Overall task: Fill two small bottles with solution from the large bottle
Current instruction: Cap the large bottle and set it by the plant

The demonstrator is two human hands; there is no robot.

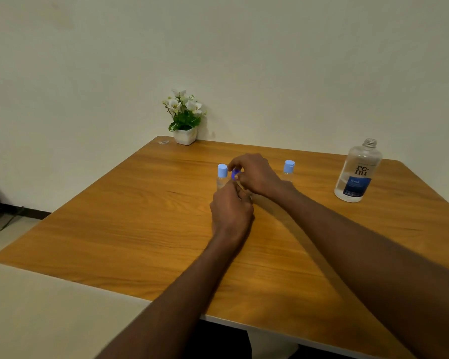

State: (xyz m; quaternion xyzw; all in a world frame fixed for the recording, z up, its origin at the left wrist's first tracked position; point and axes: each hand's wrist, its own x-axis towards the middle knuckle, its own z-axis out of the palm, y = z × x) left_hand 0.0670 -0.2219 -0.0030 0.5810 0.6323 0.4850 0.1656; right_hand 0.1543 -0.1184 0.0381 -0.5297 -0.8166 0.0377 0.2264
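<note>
Head view: the right hand [254,174] pinches a dark blue cap [235,174] at table [114,229] centre, touching the left hand [231,208], whose curled fingers hide their grip. Small capped bottles stand at nine [222,174] and three o'clock [288,170]; the uncapped large bottle [358,172] stands farther at three

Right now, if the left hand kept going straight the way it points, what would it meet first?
The left hand points away from the person, toward the small bottle with the light blue cap just beyond its fingers. It would likely meet that bottle first, though the right hand sits close beside it and depth is unclear.
</note>
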